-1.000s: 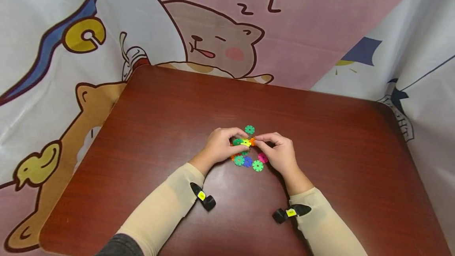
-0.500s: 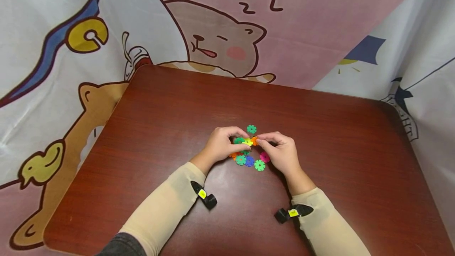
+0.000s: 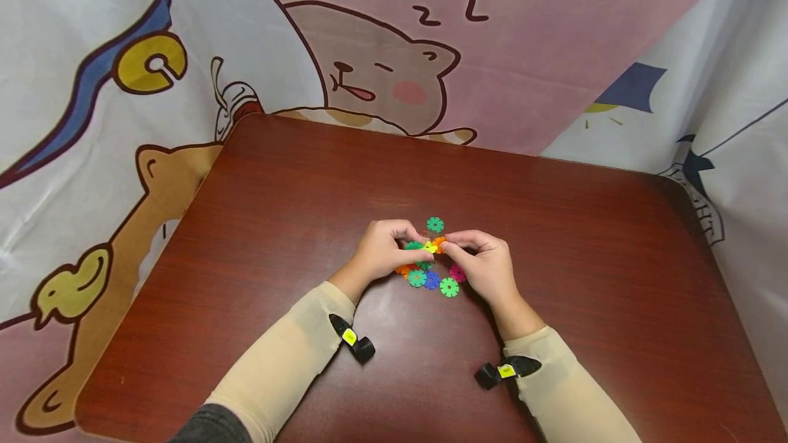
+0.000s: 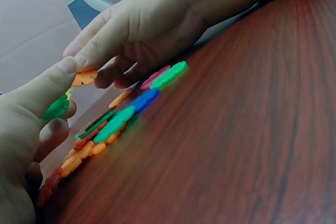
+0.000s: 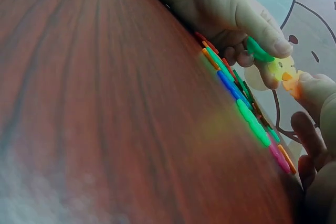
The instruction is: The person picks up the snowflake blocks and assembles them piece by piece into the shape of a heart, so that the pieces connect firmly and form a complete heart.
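Above the middle of the table, my left hand (image 3: 383, 249) pinches a yellow notched plastic disc (image 5: 282, 68) between thumb and fingers. A green notched disc (image 5: 257, 50) is joined to the yellow one, partly covered by the left fingers. My right hand (image 3: 489, 266) pinches an orange notched disc (image 5: 292, 85), which meets the yellow disc's edge. Whether their slots are fully engaged I cannot tell. Right below the hands lie loose discs: a blue one (image 3: 433, 280), a light green one (image 3: 449, 287), a pink one (image 3: 457, 273) and several overlapping others.
One green disc (image 3: 435, 225) lies by itself beyond the fingertips. The brown wooden table (image 3: 295, 176) has a printed cloth (image 3: 523, 53) hanging behind it. Both forearms wear light sleeves with small black strapped cameras (image 3: 364, 349).
Both hands stay close together with the yellow and orange discs between them, shifting only very slightly. The loose discs lie as before; the head view has moved a little.
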### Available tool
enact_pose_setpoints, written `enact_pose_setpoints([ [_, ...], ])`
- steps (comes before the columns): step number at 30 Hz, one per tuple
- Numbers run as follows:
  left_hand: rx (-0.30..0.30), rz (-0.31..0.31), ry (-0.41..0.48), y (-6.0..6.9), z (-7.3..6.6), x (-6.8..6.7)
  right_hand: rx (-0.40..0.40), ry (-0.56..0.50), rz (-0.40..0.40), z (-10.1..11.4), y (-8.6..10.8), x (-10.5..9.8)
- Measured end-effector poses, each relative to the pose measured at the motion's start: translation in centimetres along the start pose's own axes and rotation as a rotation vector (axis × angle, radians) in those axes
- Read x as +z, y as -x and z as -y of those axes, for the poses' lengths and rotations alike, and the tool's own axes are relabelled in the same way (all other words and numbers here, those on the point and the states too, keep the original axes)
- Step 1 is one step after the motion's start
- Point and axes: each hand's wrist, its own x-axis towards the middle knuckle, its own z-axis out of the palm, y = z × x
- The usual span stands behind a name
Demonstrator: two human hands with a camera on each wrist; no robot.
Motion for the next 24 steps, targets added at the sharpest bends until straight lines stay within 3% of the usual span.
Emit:
enact_pose_setpoints([
  [4,0.026,0.059,-0.093,0.0,0.2,0.1,-0.037,0.045,0.025,-1.2,0.0,-0.1],
  [8,0.079,0.105,-0.213,-0.1,0.2,0.3,-0.127,0.104,0.035,-1.7,-0.1,-0.4],
  [13,0.089,0.079,-0.211,0.0,0.1,0.2,-0.201,0.336,-0.092,-1.8,-0.4,-0.9],
  [16,0.07,0.07,-0.2,0.0,0.0,0.2,-0.105,0.524,-0.122,-1.9,-0.4,-1.1],
  [19,0.046,0.07,-0.211,0.0,0.0,0.2,0.04,0.657,-0.074,-1.7,-0.3,-1.1],
  [21,0.034,0.071,-0.22,0.0,0.0,0.1,0.11,0.712,-0.038,-1.6,-0.3,-1.1],
  [24,0.023,0.073,-0.223,-0.1,-0.1,0.1,0.144,0.756,-0.006,-1.4,-0.3,-1.0],
])
